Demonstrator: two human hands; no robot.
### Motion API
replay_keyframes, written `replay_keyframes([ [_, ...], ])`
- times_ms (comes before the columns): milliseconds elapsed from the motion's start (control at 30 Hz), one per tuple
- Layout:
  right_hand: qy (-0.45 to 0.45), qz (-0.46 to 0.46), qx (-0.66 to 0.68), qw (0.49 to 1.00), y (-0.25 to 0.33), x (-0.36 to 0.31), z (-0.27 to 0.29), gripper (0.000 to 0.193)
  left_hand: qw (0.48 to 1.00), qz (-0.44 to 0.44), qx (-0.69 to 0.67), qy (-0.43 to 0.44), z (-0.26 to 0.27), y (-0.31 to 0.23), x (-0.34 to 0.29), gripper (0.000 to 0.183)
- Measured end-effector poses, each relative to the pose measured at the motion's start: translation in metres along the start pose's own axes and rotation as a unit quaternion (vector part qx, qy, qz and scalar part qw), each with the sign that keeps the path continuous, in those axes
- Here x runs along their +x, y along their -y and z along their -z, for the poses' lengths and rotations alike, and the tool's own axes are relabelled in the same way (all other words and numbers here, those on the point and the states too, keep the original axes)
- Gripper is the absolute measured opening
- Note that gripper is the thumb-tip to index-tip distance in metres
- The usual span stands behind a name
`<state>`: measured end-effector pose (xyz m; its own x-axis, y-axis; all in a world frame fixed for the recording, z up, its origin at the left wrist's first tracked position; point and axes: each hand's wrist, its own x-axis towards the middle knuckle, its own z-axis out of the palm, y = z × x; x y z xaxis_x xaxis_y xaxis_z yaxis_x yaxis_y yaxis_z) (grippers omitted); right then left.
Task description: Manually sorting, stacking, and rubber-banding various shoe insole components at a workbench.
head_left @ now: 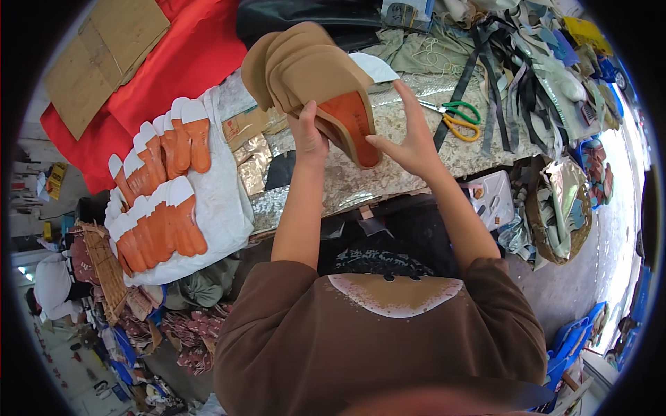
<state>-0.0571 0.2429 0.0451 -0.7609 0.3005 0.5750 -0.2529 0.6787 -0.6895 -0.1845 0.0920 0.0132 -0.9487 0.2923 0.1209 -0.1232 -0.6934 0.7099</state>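
Observation:
My left hand (pixel 310 135) is closed around the heel end of several tan backless slippers (pixel 312 69), nested in a stack above the table. Inside the front slipper, an orange-brown insole (pixel 350 118) shows at the heel. My right hand (pixel 414 145) has its fingers spread, and its thumb rests against the slipper's heel edge. A white rounded piece (pixel 374 67) shows behind the stack, close to my right index finger; whether I touch it cannot be told. Left of my hands, rows of orange-brown insoles (pixel 182 222) with white toe ends lie overlapping on a white cloth (pixel 225 201).
Green-and-yellow-handled scissors (pixel 461 121) lie on the worn table (pixel 409 170), right of my hands. Dark and pale strips (pixel 517 90) heap farther right. Red cloth (pixel 201 48) and cardboard (pixel 107 59) are at the far left. A basket of scraps (pixel 565 208) stands near right.

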Motion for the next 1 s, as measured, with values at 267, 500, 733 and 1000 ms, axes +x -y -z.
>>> replay_keyframes([
  [267, 0.392, -0.046, 0.052, 0.917, -0.012, -0.033, -0.041, 0.070, 0.907, -0.065, 0.332, 0.250, 0.023, -0.016, -0.039, 0.092],
  [500, 0.194, -0.037, 0.280, 0.940, 0.003, -0.041, -0.073, 0.078, 0.977, -0.057, 0.153, 0.137, 0.054, -0.014, -0.065, 0.048],
  [733, 0.221, -0.045, 0.158, 0.961, 0.030, -0.033, -0.095, 0.065, 0.990, -0.024, 0.093, 0.104, 0.103, -0.023, -0.059, 0.080],
  [1000, 0.106, -0.183, 0.123, 0.969, -0.034, -0.028, -0.058, 0.023, 0.956, 0.059, -0.221, 0.185, 0.078, -0.066, -0.071, 0.075],
])
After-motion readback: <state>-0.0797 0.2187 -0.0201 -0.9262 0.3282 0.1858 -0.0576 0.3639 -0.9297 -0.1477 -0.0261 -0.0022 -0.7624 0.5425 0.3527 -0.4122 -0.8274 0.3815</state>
